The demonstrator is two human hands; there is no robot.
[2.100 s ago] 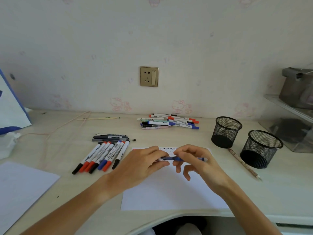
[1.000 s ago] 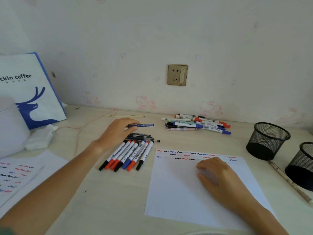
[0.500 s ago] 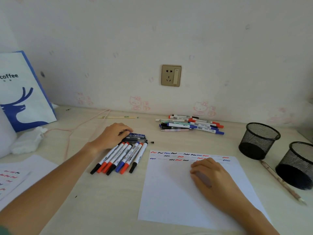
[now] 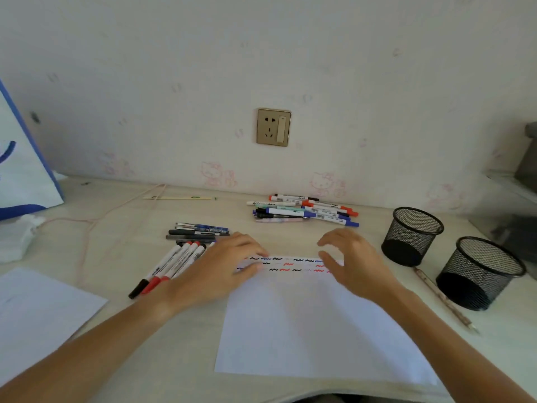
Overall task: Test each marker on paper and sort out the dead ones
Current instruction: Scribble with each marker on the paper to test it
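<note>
A white test sheet lies in front of me, with rows of black, red and blue squiggles along its far edge. My left hand is empty, fingers loosely spread over the sheet's far left corner. My right hand hovers over the far right corner, fingers relaxed and holding nothing. Left of the sheet lies a row of markers with black and red caps, partly hidden by my left hand. Behind them sits a small stack of pens. An untidy pile of markers lies near the wall.
Two black mesh cups stand at the right, with a pencil between them. Another sheet lies at the left, and a blue-and-white bag with crumpled tissue stands at far left. A thin stick and a cord lie near the wall.
My left hand laid the blue pen on the stack and came back to the sheet. My right hand lifted off the paper and moved toward its far edge.
</note>
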